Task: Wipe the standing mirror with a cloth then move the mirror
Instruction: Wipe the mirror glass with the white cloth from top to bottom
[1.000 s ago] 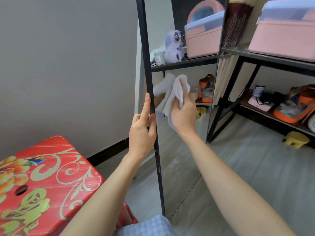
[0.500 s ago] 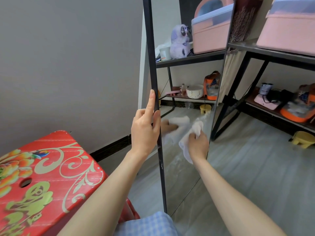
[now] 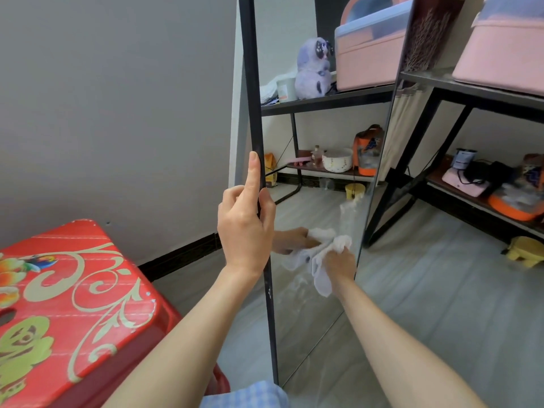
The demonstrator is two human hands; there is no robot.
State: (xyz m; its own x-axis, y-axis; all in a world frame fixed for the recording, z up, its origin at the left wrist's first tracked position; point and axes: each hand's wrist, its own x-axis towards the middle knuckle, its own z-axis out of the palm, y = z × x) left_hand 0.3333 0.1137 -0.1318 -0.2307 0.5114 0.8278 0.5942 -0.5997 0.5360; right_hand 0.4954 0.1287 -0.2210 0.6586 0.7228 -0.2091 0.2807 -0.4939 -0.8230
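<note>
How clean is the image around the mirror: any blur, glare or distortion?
Head view: even, soft light, no hard glare; wide-angle bend tilts the mirror frame; cloth in the right hand slightly soft; streaky smears on the glass; left hand sharp.

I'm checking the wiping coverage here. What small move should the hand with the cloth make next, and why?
Probably sweep the white cloth further down the mirror. The right hand presses it against the glass near the right edge, hazy smears show just below it, and the left hand grips the frame, steadying it.
</note>
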